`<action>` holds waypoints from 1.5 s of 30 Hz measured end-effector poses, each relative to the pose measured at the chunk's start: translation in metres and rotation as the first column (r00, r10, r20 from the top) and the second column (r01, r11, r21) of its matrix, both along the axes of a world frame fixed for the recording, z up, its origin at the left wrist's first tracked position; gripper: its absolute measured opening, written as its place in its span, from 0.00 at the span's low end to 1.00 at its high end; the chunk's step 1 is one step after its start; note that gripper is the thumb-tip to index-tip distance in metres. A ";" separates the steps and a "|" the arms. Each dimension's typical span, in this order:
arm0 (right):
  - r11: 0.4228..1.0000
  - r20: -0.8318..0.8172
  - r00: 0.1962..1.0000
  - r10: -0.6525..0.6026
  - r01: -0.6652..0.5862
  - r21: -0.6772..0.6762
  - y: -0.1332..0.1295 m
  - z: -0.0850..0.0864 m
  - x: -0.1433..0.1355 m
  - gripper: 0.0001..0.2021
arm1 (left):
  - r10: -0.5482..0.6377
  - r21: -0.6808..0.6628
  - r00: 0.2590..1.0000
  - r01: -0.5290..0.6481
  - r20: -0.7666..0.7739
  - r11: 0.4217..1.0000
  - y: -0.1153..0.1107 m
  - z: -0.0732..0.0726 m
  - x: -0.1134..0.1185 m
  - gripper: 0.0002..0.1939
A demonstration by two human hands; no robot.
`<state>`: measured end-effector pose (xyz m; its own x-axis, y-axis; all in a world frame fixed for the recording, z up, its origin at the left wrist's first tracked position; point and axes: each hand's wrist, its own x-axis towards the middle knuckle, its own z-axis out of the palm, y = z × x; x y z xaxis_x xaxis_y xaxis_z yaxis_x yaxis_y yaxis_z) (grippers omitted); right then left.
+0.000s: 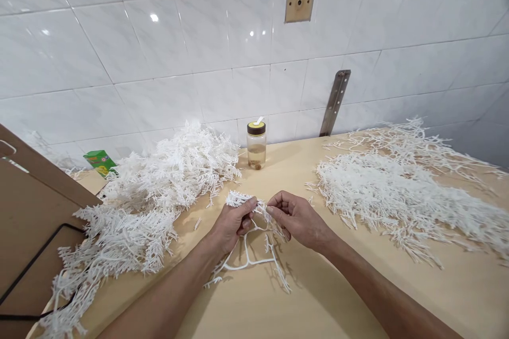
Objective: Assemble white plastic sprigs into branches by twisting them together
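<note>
My left hand (234, 222) is closed around a bunch of white plastic branches with small leafy tips, the thumb pressed on top. A thin white branching frame (247, 263) hangs below from the bunch, over the table. Close by on the right, my right hand (294, 221) pinches the end of the same white plastic branches (265, 214) between thumb and fingers. Exactly which sprig the right fingertips hold is too small to make out.
A large heap of white branches (159, 180) lies left, another pile (405, 196) right. A jar of liquid (256, 151) stands by the tiled wall, near a metal bracket (335, 103). A green box (99, 161) and a cardboard box (35, 222) are at the left.
</note>
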<state>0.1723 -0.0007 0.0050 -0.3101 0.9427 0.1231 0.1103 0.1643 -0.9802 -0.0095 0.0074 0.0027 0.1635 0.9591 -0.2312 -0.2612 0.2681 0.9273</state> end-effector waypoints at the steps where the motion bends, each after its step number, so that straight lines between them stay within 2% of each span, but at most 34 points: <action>1: 1.000 -0.015 1.000 0.012 -0.012 -0.010 0.000 0.000 0.000 0.13 | 0.003 -0.010 1.000 -0.003 0.017 1.000 0.001 -0.001 -0.001 0.22; 9: 0.999 -0.010 1.000 0.012 -0.012 -0.032 -0.001 0.002 -0.001 0.15 | -0.044 -0.011 0.997 0.044 0.058 0.999 0.003 -0.006 -0.005 0.21; 14: 0.999 0.014 0.999 0.040 -0.040 -0.011 -0.003 0.002 -0.004 0.13 | -0.049 -0.003 0.997 0.049 0.055 0.999 0.003 -0.007 -0.005 0.21; 18: 0.996 0.106 0.994 -0.040 0.031 0.082 -0.002 -0.002 -0.005 0.11 | -0.034 -0.017 0.997 0.035 0.063 0.999 0.003 -0.007 -0.006 0.21; 24: 0.951 0.281 0.940 -0.194 0.110 0.289 -0.002 -0.006 -0.010 0.05 | -0.009 -0.005 0.998 0.009 0.060 1.000 0.002 -0.005 -0.002 0.23; 30: 0.914 0.250 0.929 -0.272 0.168 0.369 -0.004 -0.008 -0.013 0.05 | -0.005 0.004 0.999 0.005 0.039 1.000 -0.004 0.001 0.004 0.23; 36: 0.834 0.253 0.925 -0.283 0.107 0.542 -0.005 -0.011 -0.015 0.04 | 0.047 0.012 0.998 -0.047 -0.028 0.999 -0.005 0.003 0.008 0.23; 42: 0.801 0.320 0.894 -0.312 0.067 0.595 -0.006 -0.018 -0.021 0.05 | 0.075 0.065 0.997 -0.073 -0.031 0.995 -0.003 -0.005 0.011 0.23; 45: 0.830 0.403 0.826 -0.394 0.132 0.542 -0.002 -0.023 -0.019 0.06 | 0.107 0.117 0.993 -0.101 -0.044 0.988 -0.005 -0.003 0.012 0.23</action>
